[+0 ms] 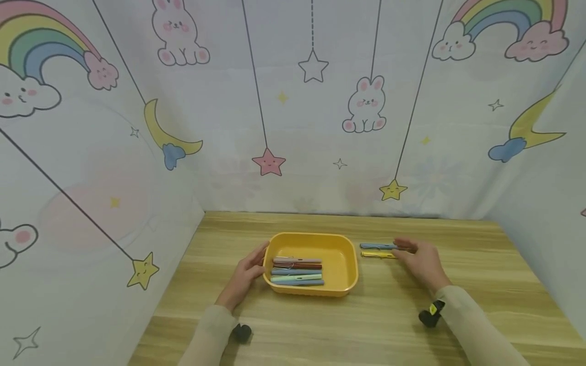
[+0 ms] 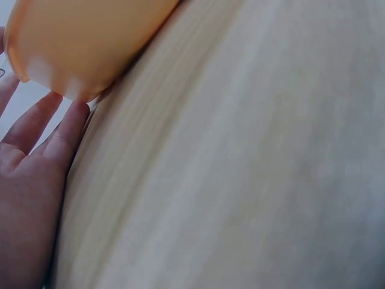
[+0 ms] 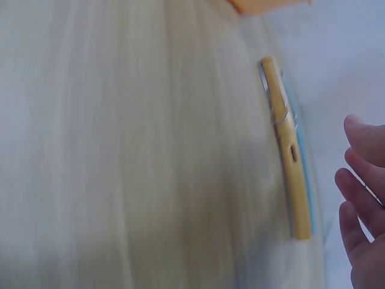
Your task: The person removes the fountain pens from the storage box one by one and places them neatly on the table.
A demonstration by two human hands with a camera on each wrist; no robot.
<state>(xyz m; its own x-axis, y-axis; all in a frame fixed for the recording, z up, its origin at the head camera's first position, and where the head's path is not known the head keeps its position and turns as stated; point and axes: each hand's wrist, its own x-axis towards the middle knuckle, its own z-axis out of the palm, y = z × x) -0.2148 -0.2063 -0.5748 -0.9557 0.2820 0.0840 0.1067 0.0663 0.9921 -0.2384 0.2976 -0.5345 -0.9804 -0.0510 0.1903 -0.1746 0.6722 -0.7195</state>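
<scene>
A yellow plastic basket point(image 1: 341, 264) stands on the table, with several capped pens lying side by side in its left part, among them a mint green pen point(image 1: 297, 278) and a dark red pen point(image 1: 306, 266). My left hand point(image 1: 244, 277) touches the basket's left end, its fingers extended against the outer wall point(image 2: 78, 48). To the right of the basket lie a blue pen point(image 1: 377, 246) and a yellow pen point(image 3: 289, 156), parallel and close together. Over their right ends is my right hand point(image 1: 421, 259), fingers spread slightly apart and holding nothing.
A wood-grain table point(image 1: 348, 330) carries everything. White cloth walls point(image 1: 320, 193) printed with stars, rabbits and rainbows stand behind it and at both sides. Black devices point(image 1: 241, 333) are worn at both wrists.
</scene>
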